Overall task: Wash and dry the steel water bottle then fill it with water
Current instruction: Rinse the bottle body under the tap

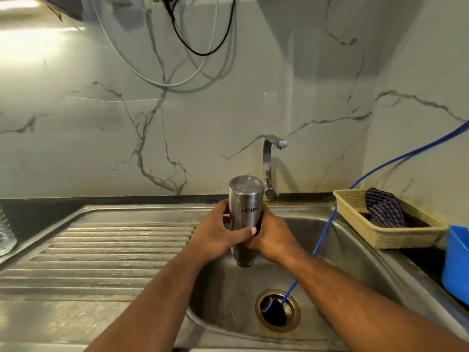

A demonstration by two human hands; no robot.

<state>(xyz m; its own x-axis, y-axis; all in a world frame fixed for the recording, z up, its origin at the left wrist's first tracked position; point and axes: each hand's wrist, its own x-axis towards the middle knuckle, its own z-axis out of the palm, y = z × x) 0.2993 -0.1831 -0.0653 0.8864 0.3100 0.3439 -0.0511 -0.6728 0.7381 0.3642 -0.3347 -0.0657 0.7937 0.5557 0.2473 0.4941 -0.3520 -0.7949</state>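
Observation:
The steel water bottle (245,199) is held upside down over the sink basin (337,252), its flat base up and its open neck pointing down. My left hand (218,233) grips its body from the left, thumb across the front. My right hand (274,237) grips it from the right and behind. The tap (269,163) stands at the back of the sink with no water running. A black cap-like object (269,304) lies at the drain.
A ribbed steel drainboard (114,252) lies to the left. A blue hose (327,224) runs from the right wall down into the drain. A beige plastic basket (380,237) with a checked cloth (384,208) sits right of the sink, beside a blue container (456,262).

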